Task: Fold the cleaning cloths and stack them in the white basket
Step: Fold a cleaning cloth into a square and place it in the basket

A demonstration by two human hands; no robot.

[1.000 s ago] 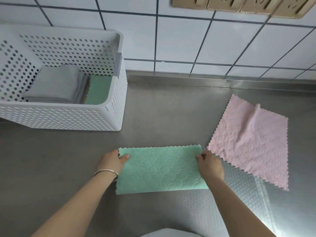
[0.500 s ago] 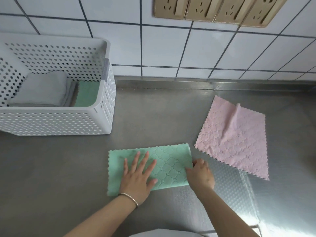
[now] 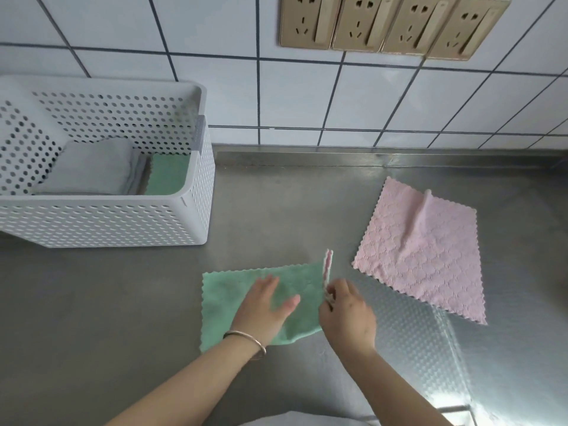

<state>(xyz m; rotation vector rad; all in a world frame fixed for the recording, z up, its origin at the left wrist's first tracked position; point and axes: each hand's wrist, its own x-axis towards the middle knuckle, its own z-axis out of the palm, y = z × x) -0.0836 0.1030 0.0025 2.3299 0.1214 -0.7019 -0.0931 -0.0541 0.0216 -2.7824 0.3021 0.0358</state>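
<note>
A green cleaning cloth (image 3: 221, 299), folded once, lies on the steel counter in front of me. My left hand (image 3: 264, 305) lies flat on its middle with straight fingers. My right hand (image 3: 345, 312) pinches the cloth's right edge and lifts it upright, so its pale underside shows. A pink cloth (image 3: 424, 253) lies spread out to the right, with a raised crease. The white perforated basket (image 3: 123, 219) stands at the back left and holds folded grey cloths (image 3: 89, 170) and a green one (image 3: 167, 175).
The steel counter (image 3: 92, 333) runs back to a tiled wall with a row of gold sockets (image 3: 390, 23). A shiny embossed patch (image 3: 415, 339) of counter lies under and in front of the pink cloth.
My left hand went from gripping the cloth's left edge to lying flat on its middle. My right hand has raised the right edge off the counter. The view has shifted right.
</note>
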